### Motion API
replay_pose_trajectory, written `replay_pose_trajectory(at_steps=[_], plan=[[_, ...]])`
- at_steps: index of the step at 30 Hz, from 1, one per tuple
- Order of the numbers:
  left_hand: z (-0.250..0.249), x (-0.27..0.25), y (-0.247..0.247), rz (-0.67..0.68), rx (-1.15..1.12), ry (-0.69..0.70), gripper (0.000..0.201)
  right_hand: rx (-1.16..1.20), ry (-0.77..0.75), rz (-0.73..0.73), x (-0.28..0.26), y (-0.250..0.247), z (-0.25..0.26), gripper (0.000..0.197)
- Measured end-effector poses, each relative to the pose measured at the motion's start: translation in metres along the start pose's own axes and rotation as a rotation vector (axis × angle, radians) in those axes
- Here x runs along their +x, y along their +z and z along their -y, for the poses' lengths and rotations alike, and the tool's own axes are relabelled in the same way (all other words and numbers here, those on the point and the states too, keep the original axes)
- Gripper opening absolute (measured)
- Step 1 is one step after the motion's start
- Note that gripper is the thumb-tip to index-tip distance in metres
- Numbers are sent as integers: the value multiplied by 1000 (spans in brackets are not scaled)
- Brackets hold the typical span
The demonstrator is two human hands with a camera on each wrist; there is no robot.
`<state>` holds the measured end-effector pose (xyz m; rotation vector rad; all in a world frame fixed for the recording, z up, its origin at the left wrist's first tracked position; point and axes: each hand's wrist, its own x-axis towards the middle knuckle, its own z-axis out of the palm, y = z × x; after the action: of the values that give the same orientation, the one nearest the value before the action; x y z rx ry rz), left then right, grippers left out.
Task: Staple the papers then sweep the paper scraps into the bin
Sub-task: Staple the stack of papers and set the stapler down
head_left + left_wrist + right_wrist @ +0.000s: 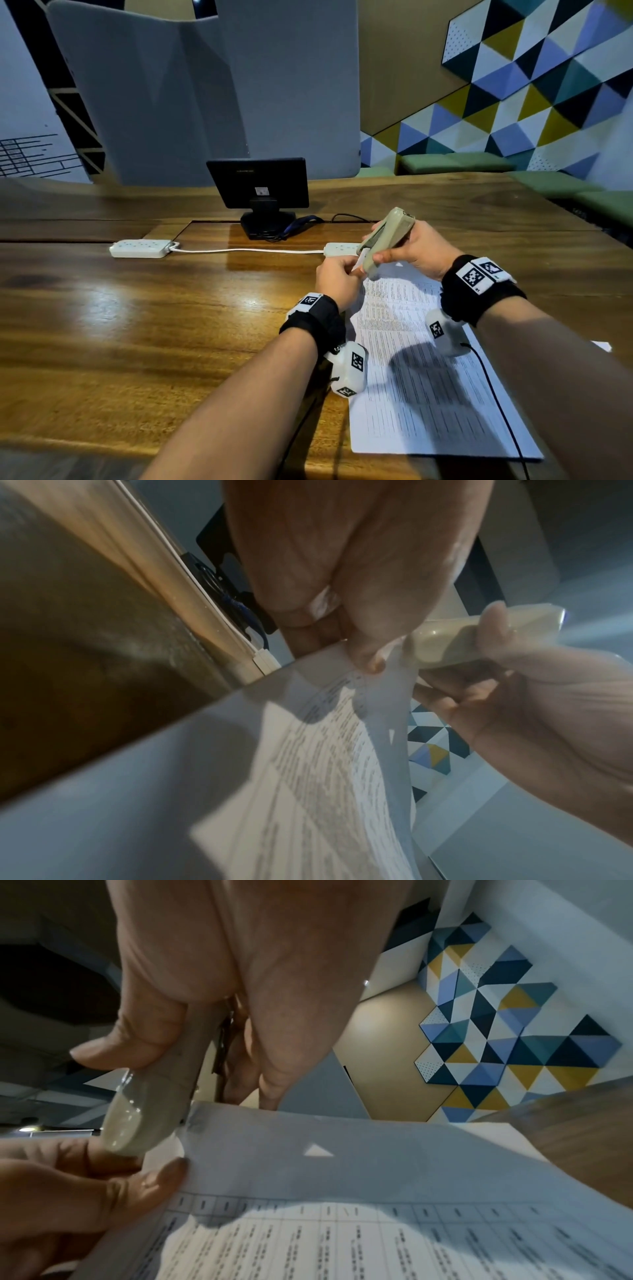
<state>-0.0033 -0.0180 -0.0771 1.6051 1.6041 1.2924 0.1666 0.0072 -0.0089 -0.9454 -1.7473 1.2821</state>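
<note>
- Centrally, the papers (421, 370) lie on the wooden surface (137, 335), printed side up, with their far left corner lifted off it.
- That raised corner sits in the mouth of the stapler (385, 241), a beige handheld model tilted nose-down above the sheets.
- Right hand (416, 248): its grip is clamped on the stapler, thumb along one side and fingers wrapped round the other, as the right wrist view confirms.
- Left hand (337, 279): thumb and fingers pinch the lifted corner of the papers just beside the stapler's nose; the left wrist view shows the sheet curling up from this pinch.
- One small white paper scrap (399, 264) rests on the top sheet near the stapler.
- Two white power strips (138, 248), joined by a white cable, lie farther back on the surface.
- A small dark monitor (258, 185) on a stand faces away, in front of a grey partition (205, 92).
</note>
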Motion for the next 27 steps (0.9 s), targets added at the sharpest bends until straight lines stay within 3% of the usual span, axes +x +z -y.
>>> replay_pose_trajectory(at_steps=[4,5,8,9,13,19,24,27], plan=[[-2,-2,-1,-28,-14,-8,12,7,-13,-57,1,4,1,52],[-2,-3,-2,-14,-75,-27,20,5,-13,-68,1,4,1,52],[-2,-6,-8,74,-371,-42,76,-21,-16,-91,2,4,2,54],[-1,-5,-11,87,-362,-16,77,-22,-15,-95,3,3,2,55],[-2,-3,-12,79,-300,-4,53,-36,-19,-81,4,2,2,44],[-4,-3,-11,42,-257,35,58,-81,-5,-61,2,2,12,40],[-11,-3,-9,-23,-174,64,33,-134,-5,-95,4,6,9,38],[-13,-4,-9,-49,-148,66,29,-164,-13,-107,6,8,14,35]])
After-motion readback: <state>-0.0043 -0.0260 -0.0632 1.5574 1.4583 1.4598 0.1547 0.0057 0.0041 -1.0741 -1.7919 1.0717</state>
